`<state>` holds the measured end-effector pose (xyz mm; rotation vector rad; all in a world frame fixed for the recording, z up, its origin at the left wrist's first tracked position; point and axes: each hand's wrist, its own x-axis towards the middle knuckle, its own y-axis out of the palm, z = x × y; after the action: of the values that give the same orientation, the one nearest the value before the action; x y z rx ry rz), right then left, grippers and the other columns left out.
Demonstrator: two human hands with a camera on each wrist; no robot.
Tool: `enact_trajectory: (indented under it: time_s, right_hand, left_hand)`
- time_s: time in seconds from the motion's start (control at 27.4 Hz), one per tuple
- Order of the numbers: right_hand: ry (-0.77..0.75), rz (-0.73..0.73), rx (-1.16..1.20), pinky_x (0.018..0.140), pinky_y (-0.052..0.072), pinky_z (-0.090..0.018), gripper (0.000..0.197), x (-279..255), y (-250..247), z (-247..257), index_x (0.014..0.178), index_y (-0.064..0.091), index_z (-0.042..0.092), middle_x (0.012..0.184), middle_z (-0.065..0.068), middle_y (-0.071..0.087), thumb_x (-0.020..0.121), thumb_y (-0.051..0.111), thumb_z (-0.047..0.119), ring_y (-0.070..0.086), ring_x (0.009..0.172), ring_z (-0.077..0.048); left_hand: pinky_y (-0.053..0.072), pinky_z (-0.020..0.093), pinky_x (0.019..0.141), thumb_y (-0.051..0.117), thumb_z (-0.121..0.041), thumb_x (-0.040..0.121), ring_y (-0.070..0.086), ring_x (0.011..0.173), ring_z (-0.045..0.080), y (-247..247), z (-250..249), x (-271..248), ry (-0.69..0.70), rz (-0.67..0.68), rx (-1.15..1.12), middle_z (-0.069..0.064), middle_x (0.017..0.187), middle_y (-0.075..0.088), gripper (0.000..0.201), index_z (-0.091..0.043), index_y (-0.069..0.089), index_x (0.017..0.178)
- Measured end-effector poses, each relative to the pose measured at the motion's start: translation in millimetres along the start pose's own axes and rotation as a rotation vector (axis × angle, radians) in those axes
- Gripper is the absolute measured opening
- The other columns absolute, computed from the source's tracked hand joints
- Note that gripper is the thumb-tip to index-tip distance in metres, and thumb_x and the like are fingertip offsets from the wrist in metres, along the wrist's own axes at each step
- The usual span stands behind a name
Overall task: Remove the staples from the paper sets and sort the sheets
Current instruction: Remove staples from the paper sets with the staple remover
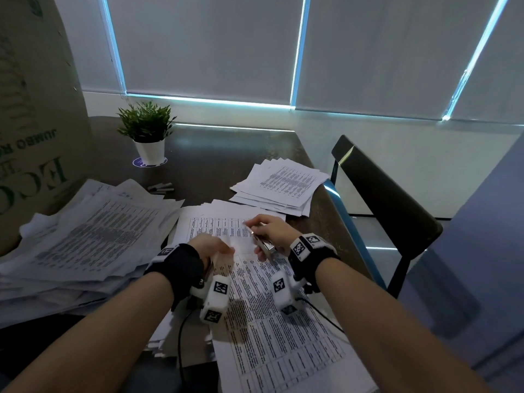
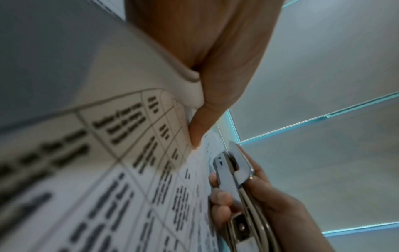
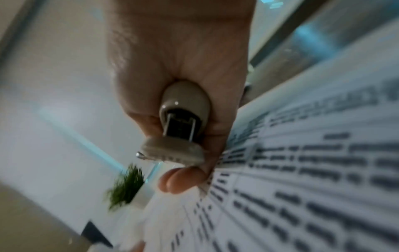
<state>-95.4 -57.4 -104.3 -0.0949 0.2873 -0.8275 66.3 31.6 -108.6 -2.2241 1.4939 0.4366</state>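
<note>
A printed paper set (image 1: pixel 272 330) with table grids lies on the dark table in front of me. My left hand (image 1: pixel 215 248) pinches its folded-back top sheet (image 2: pixel 134 105) between thumb and fingers, lifting the corner. My right hand (image 1: pixel 269 228) grips a small metal stapler (image 1: pixel 265 245), its nose pointing at the paper's top edge. In the left wrist view the stapler (image 2: pixel 235 172) sits just right of the lifted corner. From the right wrist the stapler's rear end (image 3: pixel 183 122) shows inside the curled fingers.
A thick loose pile of sheets (image 1: pixel 85 239) lies at the left, a smaller stack (image 1: pixel 280 185) at the back right. A potted plant (image 1: pixel 147 134) and a staple strip (image 1: pixel 160 188) sit behind. A cardboard box (image 1: pixel 31 109) stands left, a chair (image 1: pixel 385 205) right.
</note>
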Motion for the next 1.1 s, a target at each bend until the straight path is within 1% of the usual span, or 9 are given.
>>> enact_trajectory:
  time_s: [0.26,0.4,0.55,0.69,0.77,0.84,0.95,1.02,1.1]
  right_hand:
    - [-0.038,-0.146,-0.008,0.045,0.052,-0.027,0.021,-14.9,0.1,1.8,0.11,0.062,0.001,0.082,-0.008,0.054,0.099,0.046,-0.003,0.054,0.064,-0.022]
    - [0.028,-0.247,-0.525,0.082,0.053,-0.03,0.028,-30.7,-43.8,7.2,0.111,0.07,0.012,0.1,-0.003,0.067,0.095,0.049,0.001,0.064,0.093,-0.02]
    - [0.175,-0.239,-1.113,0.103,0.046,-0.03,0.038,-53.1,-79.6,17.5,0.124,0.068,0.021,0.135,-0.001,0.06,0.094,0.052,0.005,0.057,0.121,-0.022]
    - [0.276,-0.19,-1.368,0.098,0.05,-0.039,0.041,-65.8,-92.6,12.8,0.134,0.058,0.029,0.135,-0.001,0.058,0.094,0.059,0.022,0.06,0.116,-0.026]
    - [0.245,-0.315,-1.359,0.086,0.052,-0.038,0.032,-73.0,-98.9,14.1,0.124,0.059,0.022,0.122,-0.005,0.064,0.092,0.058,0.028,0.063,0.104,-0.027]
    - [0.233,-0.376,-1.296,0.083,0.048,-0.035,0.032,-76.0,-104.0,17.6,0.125,0.058,0.015,0.113,-0.006,0.061,0.095,0.054,0.026,0.061,0.108,-0.028]
    - [0.299,-0.516,-0.932,0.083,0.048,-0.033,0.037,-79.1,-109.3,20.4,0.121,0.057,0.004,0.105,-0.006,0.058,0.093,0.062,0.029,0.061,0.109,-0.027]
    - [0.359,-0.495,-0.615,0.078,0.05,-0.032,0.042,-77.8,-108.3,14.8,0.114,0.057,0.004,0.099,-0.008,0.061,0.09,0.066,0.037,0.063,0.094,-0.026]
    - [0.347,-0.391,-0.499,0.079,0.055,-0.036,0.044,-70.6,-105.7,5.5,0.109,0.057,0.007,0.102,-0.009,0.064,0.089,0.066,0.045,0.066,0.087,-0.024]
  left_hand:
    - [0.051,0.036,0.053,0.056,-0.004,0.09,0.06,0.065,0.033,-10.0,-5.7,-13.7,-0.1,0.186,0.071,0.021,0.082,0.062,0.014,0.002,0.052,0.103]
    - [0.058,0.044,0.057,0.047,0.012,0.088,0.067,0.081,0.037,-36.1,-5.5,-17.9,-0.082,0.31,0.05,0.023,0.103,0.066,0.034,-0.004,0.053,0.117]
    - [0.058,0.053,0.066,0.064,0.018,0.074,0.064,0.089,0.04,-38.2,-9.9,-20.1,-0.056,0.19,0.184,0.025,0.106,0.064,0.061,-0.004,0.048,0.128]
    - [0.053,0.054,0.089,0.094,-0.024,0.051,0.065,0.1,0.039,-47.1,-13.4,38.6,0.074,-0.031,0.238,0.024,0.115,0.064,0.087,-0.001,0.054,0.125]
    - [0.058,0.05,0.077,0.095,-0.04,0.041,0.07,0.083,0.035,-40.7,-21.8,22.4,0.116,-0.077,0.18,0.021,0.098,0.071,0.081,-0.002,0.063,0.106]
    - [0.059,0.047,0.062,0.087,-0.031,0.06,0.07,0.067,0.033,-30.2,-24.7,-5.3,0.031,0.055,-0.009,0.021,0.085,0.071,0.055,-0.001,0.064,0.099]
    - [0.054,0.046,0.075,0.074,-0.016,0.079,0.062,0.102,0.037,-27.9,-18.8,-12.9,-0.033,0.193,0.036,0.015,0.127,0.055,0.051,0.001,0.052,0.122]
    - [0.051,0.049,0.076,0.066,0.001,0.083,0.063,0.096,0.039,-31.5,-12.0,-7.6,-0.046,0.234,0.116,0.021,0.122,0.054,0.047,0.008,0.046,0.125]
    - [0.054,0.052,0.082,0.087,-0.005,0.059,0.069,0.081,0.038,-34.2,-4.3,0.6,0.024,0.174,0.239,0.028,0.101,0.065,0.067,0.017,0.055,0.113]
